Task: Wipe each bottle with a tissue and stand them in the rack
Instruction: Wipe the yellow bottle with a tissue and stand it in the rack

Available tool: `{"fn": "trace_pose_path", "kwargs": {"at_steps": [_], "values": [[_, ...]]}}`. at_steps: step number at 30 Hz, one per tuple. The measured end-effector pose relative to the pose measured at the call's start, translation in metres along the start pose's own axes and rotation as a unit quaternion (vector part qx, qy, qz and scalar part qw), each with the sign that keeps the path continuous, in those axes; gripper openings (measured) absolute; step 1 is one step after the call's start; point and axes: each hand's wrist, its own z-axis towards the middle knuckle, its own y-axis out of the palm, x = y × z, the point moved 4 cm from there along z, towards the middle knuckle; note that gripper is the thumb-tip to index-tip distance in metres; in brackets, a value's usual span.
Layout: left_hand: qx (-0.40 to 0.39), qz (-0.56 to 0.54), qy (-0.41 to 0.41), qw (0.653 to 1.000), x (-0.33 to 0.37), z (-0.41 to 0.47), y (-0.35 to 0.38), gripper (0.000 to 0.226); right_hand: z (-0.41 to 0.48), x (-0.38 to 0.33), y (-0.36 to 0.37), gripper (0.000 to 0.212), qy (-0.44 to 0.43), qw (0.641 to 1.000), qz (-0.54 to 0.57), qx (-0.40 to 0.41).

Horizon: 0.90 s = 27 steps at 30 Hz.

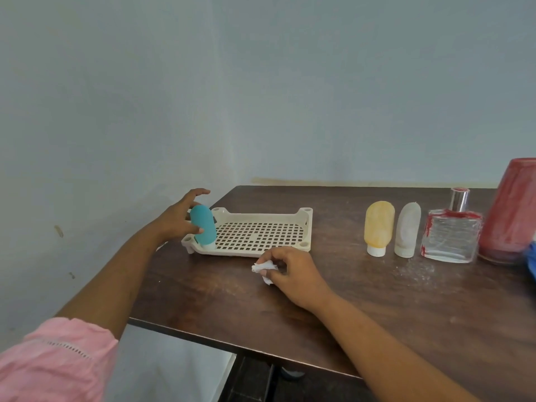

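Left hand (177, 219) spread loosely round teal bottle (203, 224), cap-down in rack (304, 227) corner; right hand (290, 271) pinching tissue (262, 267) on worktop (377, 309).

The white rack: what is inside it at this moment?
Only the teal bottle stands cap-down in the left front corner of the rack, at the left hand. The remaining grid floor shows bare. The bottle covers the grid beneath its cap.
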Motion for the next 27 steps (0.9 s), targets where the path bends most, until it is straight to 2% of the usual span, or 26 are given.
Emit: {"fn": "trace_pose_path", "kwargs": {"at_steps": [4,8,11,14,17,22,27], "values": [[0.026,0.007,0.013,1.000,0.002,-0.003,-0.001,0.094,0.000,-0.002,-0.002,0.015,-0.004,1.000,-0.001,0.014],[0.115,0.017,0.047,0.992,0.016,-0.006,-0.002,0.101,-0.005,-0.005,-0.009,0.012,-0.009,0.997,0.008,0.079],[0.189,0.010,0.113,0.975,0.041,-0.013,0.003,0.101,-0.010,-0.008,-0.013,0.018,-0.026,0.994,-0.005,0.107],[0.212,-0.037,0.207,0.955,0.078,-0.024,0.018,0.100,-0.016,-0.010,-0.019,0.023,-0.049,0.990,-0.034,0.124],[0.176,-0.107,0.244,0.948,0.119,-0.034,0.041,0.098,-0.028,-0.013,-0.033,0.024,-0.071,0.986,-0.064,0.138],[0.038,-0.283,0.201,0.937,0.174,-0.038,0.104,0.090,-0.060,-0.007,-0.076,0.024,-0.076,0.982,-0.099,0.140],[-0.117,-0.309,0.139,0.934,0.203,-0.035,0.191,0.096,-0.092,0.007,-0.127,0.023,-0.039,0.977,-0.127,0.169]]}}
